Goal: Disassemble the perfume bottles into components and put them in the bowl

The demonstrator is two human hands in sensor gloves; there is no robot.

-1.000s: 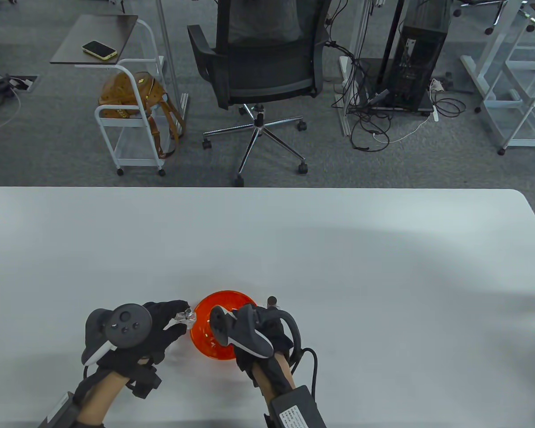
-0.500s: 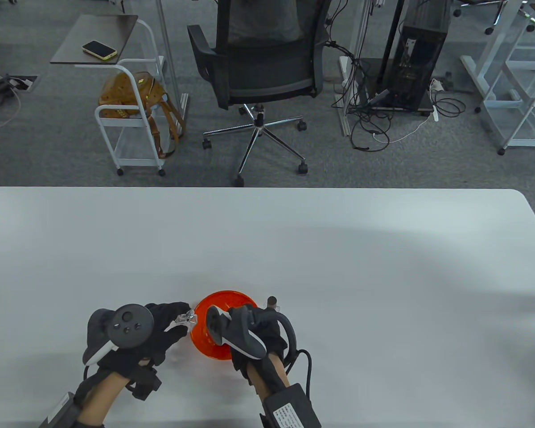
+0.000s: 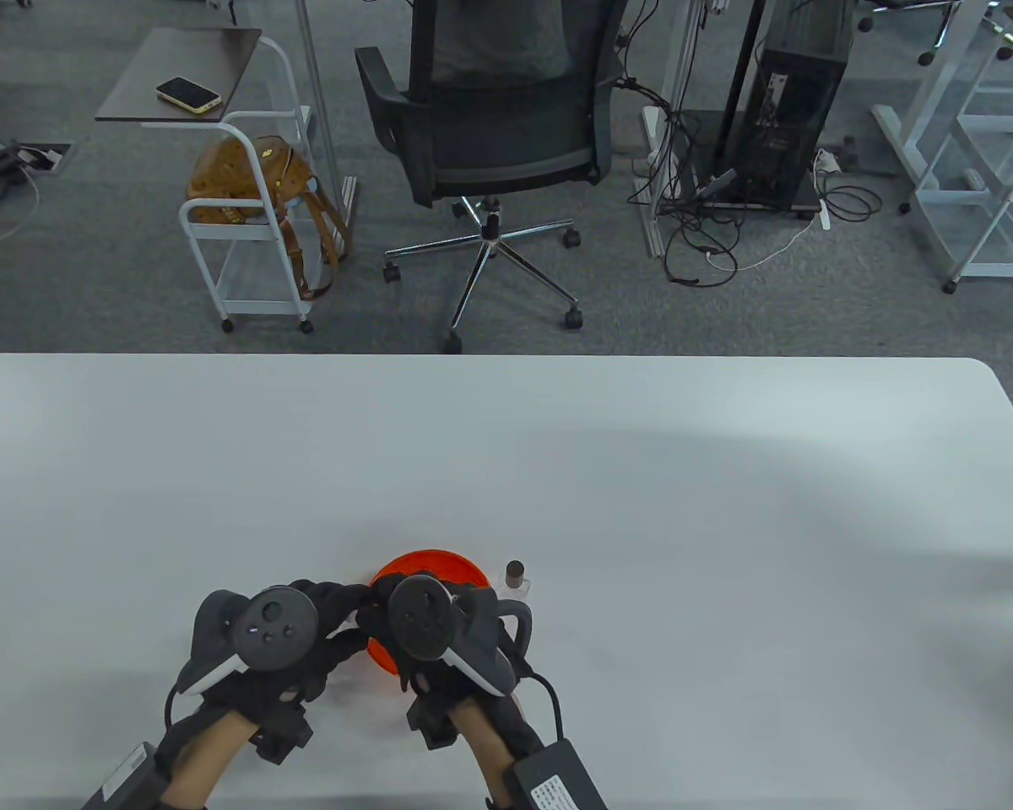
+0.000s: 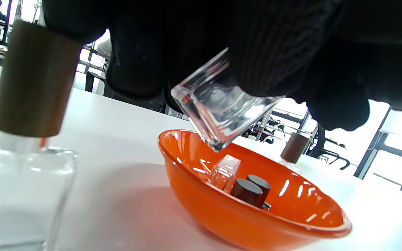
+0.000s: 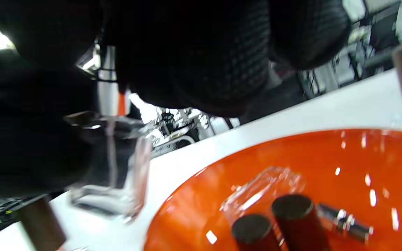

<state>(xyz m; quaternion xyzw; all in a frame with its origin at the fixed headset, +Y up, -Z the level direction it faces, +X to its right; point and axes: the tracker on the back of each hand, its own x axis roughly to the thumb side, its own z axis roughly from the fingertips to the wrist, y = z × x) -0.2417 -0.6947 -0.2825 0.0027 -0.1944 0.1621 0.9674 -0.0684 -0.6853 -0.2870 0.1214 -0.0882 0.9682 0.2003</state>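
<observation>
A clear glass bottle (image 4: 222,104) hangs tilted over the near-left rim of the orange bowl (image 4: 222,216), gripped by the left hand (image 3: 304,641). The right hand's (image 3: 439,629) fingers curl at its neck. Two dark caps (image 4: 253,190) lie in the bowl on the desk (image 3: 641,506).

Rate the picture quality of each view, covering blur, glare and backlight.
Table view: sharp and evenly lit, with soft shadows on the white table. Left wrist view: the held glass bottle is crisp, the near capped bottle is out of focus, the windows are blown out. Right wrist view: smeared throughout, with glare spots on the orange bowl.
</observation>
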